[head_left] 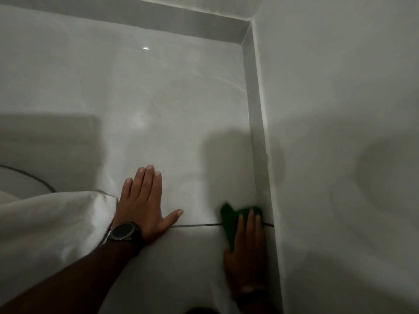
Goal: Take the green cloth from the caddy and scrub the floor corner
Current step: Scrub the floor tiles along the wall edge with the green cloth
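The green cloth (231, 217) lies crumpled on the glossy pale floor tile, tight against the right-hand skirting. My right hand (247, 250) presses down on it with flat fingers, covering its near part; the hand is blurred. Flat on the tile to the left rests my left hand (145, 205), fingers spread, a dark watch on its wrist, holding nothing. The floor corner (246, 38) is far up at the top right, well beyond the cloth. No caddy is in view.
A white fabric (56, 223) drapes over the floor at the lower left, next to a white rounded fixture (20, 180) with a dark rim. The right wall (340, 132) and its grey skirting (255, 109) bound the floor. A dark grout line (195, 225) runs between my hands.
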### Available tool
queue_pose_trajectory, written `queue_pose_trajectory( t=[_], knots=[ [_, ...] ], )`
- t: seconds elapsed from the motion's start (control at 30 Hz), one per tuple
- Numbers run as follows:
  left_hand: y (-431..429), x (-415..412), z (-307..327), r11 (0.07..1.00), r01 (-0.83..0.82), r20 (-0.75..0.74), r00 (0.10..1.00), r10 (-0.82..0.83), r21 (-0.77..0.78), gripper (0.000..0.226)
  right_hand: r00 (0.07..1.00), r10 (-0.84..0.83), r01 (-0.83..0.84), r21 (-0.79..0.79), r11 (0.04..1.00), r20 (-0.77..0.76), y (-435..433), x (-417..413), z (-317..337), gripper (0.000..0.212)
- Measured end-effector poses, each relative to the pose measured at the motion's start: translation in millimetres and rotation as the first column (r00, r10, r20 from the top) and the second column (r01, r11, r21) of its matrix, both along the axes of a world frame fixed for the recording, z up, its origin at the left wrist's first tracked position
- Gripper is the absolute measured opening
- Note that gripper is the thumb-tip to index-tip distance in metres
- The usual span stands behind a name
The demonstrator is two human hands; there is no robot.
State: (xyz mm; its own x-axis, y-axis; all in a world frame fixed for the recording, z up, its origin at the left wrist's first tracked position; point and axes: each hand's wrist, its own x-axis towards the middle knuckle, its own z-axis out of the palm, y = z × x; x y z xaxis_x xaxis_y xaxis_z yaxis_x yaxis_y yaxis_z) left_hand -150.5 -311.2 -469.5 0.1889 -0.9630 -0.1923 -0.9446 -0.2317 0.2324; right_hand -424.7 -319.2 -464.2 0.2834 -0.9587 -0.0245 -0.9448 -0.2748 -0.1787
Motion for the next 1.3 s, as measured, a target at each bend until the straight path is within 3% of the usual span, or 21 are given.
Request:
queue_pose_trajectory(
  t=[0.13, 0.27, 0.33, 0.5, 0.67, 0.83, 0.97, 1.13, 1.2, 1.3],
  knots=[
    [1.6, -0.5, 0.0, 1.000, 0.005, 0.004, 1.000, -0.005, -0.003, 0.109, 0.981, 0.075, -0.092, -0.086, 0.992, -0.181, 90.1, -63.4, -20.8, 0.059],
    [1.4, 1.1, 0.6, 1.000, 0.006, 0.001, 1.000, -0.006, -0.002, 0.109, 0.961, 0.097, -0.145, -0.172, 0.974, -0.259, 92.4, -74.1, -29.5, 0.055],
    [1.6, 0.8, -0.6, 1.000, 0.007, 0.007, 1.000, -0.007, -0.003, 0.109, 0.973, 0.128, -0.162, -0.170, 0.972, -0.192, 85.3, -64.0, -28.0, 0.056],
    [0.0, 0.0, -1.6, 1.000, 0.006, 0.020, 1.000, -0.006, -0.005, 0.110, 0.980, 0.075, -0.079, 0.017, 0.997, 0.185, 3.3, -9.2, -6.3, 0.071],
    [0.2, -0.7, -1.8, 1.000, 0.005, 0.019, 1.000, -0.004, -0.014, 0.110, 0.983, -0.006, -0.009, 0.079, 0.997, 0.183, -106.9, 47.2, 2.3, 0.079],
    [0.8, -0.8, -2.3, 1.000, 0.002, 0.027, 1.000, -0.001, -0.031, 0.110, 0.995, 0.046, -0.054, 0.087, 0.995, 0.091, -219.8, 92.8, 9.5, 0.080],
    [0.3, -0.9, -3.1, 0.999, 0.000, 0.031, 1.000, 0.001, -0.039, 0.109, 0.987, 0.134, -0.123, 0.111, 0.986, -0.089, -271.8, 111.4, 10.3, 0.076],
    [-0.1, -1.1, -2.8, 1.000, -0.001, 0.026, 1.000, 0.001, -0.027, 0.109, 0.960, 0.227, -0.217, 0.075, 0.973, -0.166, -267.0, 104.2, 20.1, 0.058],
    [0.5, -0.5, -2.7, 1.000, -0.005, 0.016, 1.000, 0.005, -0.022, 0.110, 0.949, 0.253, -0.245, 0.065, 0.967, -0.190, -244.2, 94.0, 19.3, 0.061],
    [0.8, -0.2, -0.7, 1.000, -0.001, 0.011, 1.000, 0.001, -0.018, 0.109, 0.932, 0.254, -0.218, 0.160, 0.963, -0.259, -190.6, 68.7, 22.2, 0.059]
  ],
)
